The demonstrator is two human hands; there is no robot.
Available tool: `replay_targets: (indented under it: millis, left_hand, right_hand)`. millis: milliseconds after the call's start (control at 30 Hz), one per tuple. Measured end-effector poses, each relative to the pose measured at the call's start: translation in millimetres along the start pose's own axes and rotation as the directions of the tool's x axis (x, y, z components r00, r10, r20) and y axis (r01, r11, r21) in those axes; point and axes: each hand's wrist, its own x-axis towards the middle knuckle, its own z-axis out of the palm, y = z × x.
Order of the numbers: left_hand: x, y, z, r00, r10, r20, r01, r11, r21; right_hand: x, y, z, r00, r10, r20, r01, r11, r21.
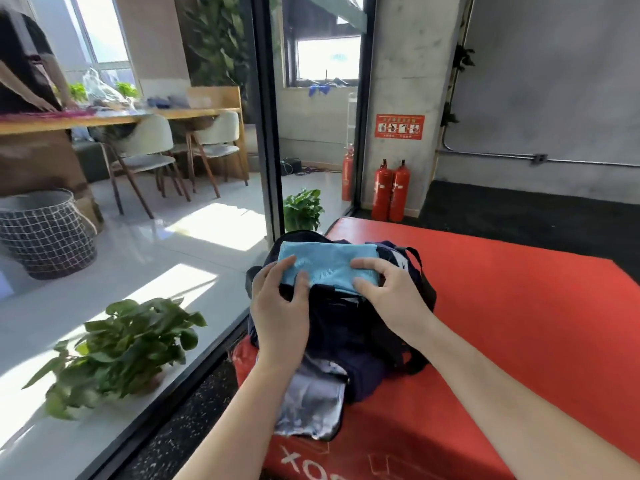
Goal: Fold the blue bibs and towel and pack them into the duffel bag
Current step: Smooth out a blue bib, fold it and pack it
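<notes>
A: Both arms reach forward over the red mat (pixel 502 323), forearms bare, palms down.

B: And the left hand (pixel 280 306)?

A: It sits at the near left corner of the folded blue cloth (pixel 325 265), fingers a little spread, tips on the fabric and thumb alongside. Whether it pinches or just presses, I cannot tell.

B: The right hand (pixel 388 289)?

A: On the cloth's right end, fingers bent over the top, thumb at the near edge, gripping it.

B: Where is the cloth?

A: Lying across the dark duffel (pixel 346 327), at its open top. A pale garment (pixel 311 403) lies against the duffel's near end.
</notes>
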Motion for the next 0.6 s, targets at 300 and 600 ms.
replay_targets:
  millis: [300,600]
  left_hand:
    - [45,-18,36,0.993,-0.044,0.113,0.047,0.999,-0.02]
    - [69,-39,79,0.984,-0.087,0.156,0.096,0.994,-0.052]
  right_hand:
    - [71,20,25,0.993,0.099,-0.06,-0.103,0.993,-0.063]
    - [91,44,25,0.974,0.19,-0.127,-0.218,0.937,-0.271]
